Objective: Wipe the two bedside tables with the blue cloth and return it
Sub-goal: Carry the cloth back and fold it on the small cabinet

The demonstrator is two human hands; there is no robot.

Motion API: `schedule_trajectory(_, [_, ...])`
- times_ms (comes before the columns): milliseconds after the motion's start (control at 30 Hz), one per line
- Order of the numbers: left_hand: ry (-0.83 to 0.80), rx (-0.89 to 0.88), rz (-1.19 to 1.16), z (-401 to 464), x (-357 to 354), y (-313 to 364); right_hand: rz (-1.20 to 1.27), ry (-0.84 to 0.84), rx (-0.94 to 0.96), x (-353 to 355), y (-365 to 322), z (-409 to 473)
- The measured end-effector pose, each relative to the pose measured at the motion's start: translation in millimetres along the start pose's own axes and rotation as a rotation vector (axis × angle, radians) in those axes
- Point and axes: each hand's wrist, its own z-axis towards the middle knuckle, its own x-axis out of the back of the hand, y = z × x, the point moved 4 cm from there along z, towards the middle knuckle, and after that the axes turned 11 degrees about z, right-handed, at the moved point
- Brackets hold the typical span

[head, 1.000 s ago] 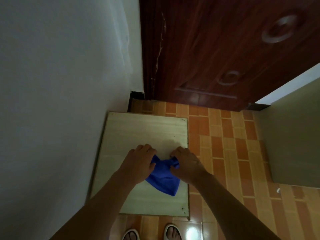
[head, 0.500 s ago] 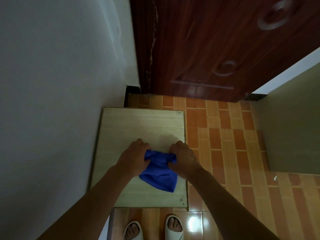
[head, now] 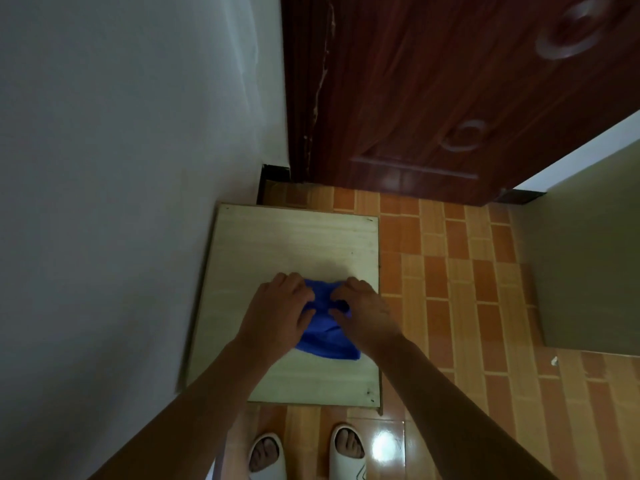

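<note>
A pale wooden bedside table (head: 294,237) stands against the white wall on the left. The blue cloth (head: 327,336) lies bunched on the table's near right part. My left hand (head: 277,310) grips the cloth's left side and my right hand (head: 363,311) grips its right side, fingers curled into the fabric. Both hands press it onto the table top and hide its upper part. Its lower edge shows between my wrists.
A white wall (head: 121,168) runs along the table's left side. A dark red wooden door (head: 450,98) stands behind the table. Orange tiled floor (head: 467,289) lies to the right, a grey-green panel (head: 588,254) beyond it. My feet in white slippers (head: 348,452) stand at the table's near edge.
My two hands have drawn closer together on the cloth and bunched it tighter. The view has tilted down a little, so more of my feet shows.
</note>
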Motion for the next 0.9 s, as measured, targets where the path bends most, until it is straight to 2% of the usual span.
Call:
schedule_trajectory(100, [-0.090, -0.013, 0.029, -23.5, -21.5, 0.1, -0.025, -0.001, -0.033, -10.4, 12.0, -8.3])
schedule_trajectory(267, [-0.143, 0.088, 0.031, -31.8, -35.2, -8.9, -0.079, -0.025, 0.010, -14.1, 12.6, -2.5])
schedule_trajectory(433, [-0.111, 0.122, -0.005, -36.1, -30.7, -1.4, -0.107, -0.006, 0.037, -13.3, 6.2, -16.4])
schedule_trajectory(567, [-0.023, -0.007, 0.045, -53.4, -26.9, 11.3, -0.082, 0.089, 0.131, -21.8, -5.0, -44.0])
schedule_trajectory(700, [-0.109, 0.038, 0.078, -67.7, -39.3, 12.6, -0.019, -0.012, 0.036, -39.6, 1.2, -56.6])
schedule_trajectory(900, [-0.172, 0.096, 0.072, -73.0, -41.0, 19.5, 0.068, -0.035, -0.015, -39.8, -2.6, -54.4])
